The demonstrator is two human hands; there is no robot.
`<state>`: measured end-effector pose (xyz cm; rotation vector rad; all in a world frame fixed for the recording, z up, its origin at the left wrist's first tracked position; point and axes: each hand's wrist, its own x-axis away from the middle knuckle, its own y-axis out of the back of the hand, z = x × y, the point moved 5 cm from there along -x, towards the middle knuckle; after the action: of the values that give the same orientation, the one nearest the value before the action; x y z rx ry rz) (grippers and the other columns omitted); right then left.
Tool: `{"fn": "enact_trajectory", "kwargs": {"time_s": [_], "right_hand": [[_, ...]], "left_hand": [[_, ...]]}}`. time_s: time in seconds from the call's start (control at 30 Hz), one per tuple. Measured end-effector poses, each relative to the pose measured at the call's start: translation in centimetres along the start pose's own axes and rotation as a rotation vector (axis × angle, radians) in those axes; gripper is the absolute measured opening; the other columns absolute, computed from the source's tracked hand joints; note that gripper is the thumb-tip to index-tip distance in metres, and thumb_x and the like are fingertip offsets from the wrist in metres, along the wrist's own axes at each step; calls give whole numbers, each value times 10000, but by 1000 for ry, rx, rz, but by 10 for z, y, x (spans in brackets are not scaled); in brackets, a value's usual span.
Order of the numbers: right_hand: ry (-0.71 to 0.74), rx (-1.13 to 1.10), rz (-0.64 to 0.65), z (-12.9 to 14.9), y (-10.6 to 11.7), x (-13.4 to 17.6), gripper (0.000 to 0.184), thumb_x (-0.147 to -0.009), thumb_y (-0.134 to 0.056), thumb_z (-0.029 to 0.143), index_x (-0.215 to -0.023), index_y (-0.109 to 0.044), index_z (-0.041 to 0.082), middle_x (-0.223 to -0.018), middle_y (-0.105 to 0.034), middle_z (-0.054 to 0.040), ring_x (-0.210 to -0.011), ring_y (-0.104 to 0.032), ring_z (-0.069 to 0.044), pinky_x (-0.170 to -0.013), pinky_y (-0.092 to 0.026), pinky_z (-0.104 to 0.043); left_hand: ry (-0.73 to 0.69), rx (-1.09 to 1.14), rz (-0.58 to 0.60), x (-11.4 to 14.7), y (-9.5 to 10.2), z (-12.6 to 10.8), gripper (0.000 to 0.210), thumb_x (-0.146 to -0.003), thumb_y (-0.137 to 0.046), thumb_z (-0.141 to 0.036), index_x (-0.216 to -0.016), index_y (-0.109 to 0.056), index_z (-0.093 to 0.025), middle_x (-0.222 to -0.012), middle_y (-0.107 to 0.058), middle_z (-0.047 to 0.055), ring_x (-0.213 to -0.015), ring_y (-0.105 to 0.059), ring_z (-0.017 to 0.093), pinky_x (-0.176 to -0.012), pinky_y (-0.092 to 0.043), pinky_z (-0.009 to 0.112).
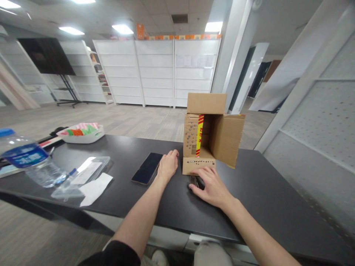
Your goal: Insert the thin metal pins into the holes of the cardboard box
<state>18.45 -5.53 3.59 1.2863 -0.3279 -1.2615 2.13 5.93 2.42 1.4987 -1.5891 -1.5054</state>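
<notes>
My left hand rests palm down on the dark table, fingers loosely bent, just right of a dark-screened phone. It holds nothing that I can see. In front of my right hand stands an open cardboard box, its left side dotted with round metal heads. Small holes run along its lower front flap. Thin metal pins lie fanned out between my right thumb and fingers, which are spread apart. The right fingertips reach the flap's bottom edge; whether they touch the pins is unclear.
To the left are a water bottle, a clear plastic case, white paper and a white tray with colourful packets. A perforated white panel borders the table's right side. White shelving stands across the room.
</notes>
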Motion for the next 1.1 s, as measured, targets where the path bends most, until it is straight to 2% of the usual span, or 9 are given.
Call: {"fn": "enact_trajectory", "kwargs": {"time_s": [0.2,0.7,0.9,1.1], "right_hand": [[29,-8,50,6,-6,1,314,-868,-696,310,-1155,-624,202,-1101,-712,-93,-1086,-593,-268,-965,-401,-420],[96,11,27,13,-9,0,312,-866,-676,281,-1167,-635,210,-1100,-726,-93,-1073,-604,-262,-960,-410,-424],[60,32,26,13,-10,-3,232,-887,-673,281,-1104,-635,207,-1086,-725,-87,-1054,-607,-265,-943,-406,-422],[85,44,28,14,-11,-2,203,-876,-705,294,-1047,-635,211,-1083,-726,-80,-1049,-603,-259,-936,-405,-416]], "left_hand": [[5,-5,2,1,2,-1,243,-989,-381,-165,-1102,-586,-231,-1115,-681,46,-967,-656,174,-896,-452,301],[12,5,14,2,6,-4,243,-984,-381,-152,-1099,-580,-230,-1116,-681,50,-989,-658,176,-908,-456,303],[0,2,8,1,4,-2,230,-986,-378,-156,-1086,-574,-223,-1096,-681,51,-988,-660,179,-899,-456,302],[5,-3,14,2,5,-3,229,-985,-379,-155,-1083,-573,-224,-1099,-679,51,-984,-660,177,-903,-455,301]]}}
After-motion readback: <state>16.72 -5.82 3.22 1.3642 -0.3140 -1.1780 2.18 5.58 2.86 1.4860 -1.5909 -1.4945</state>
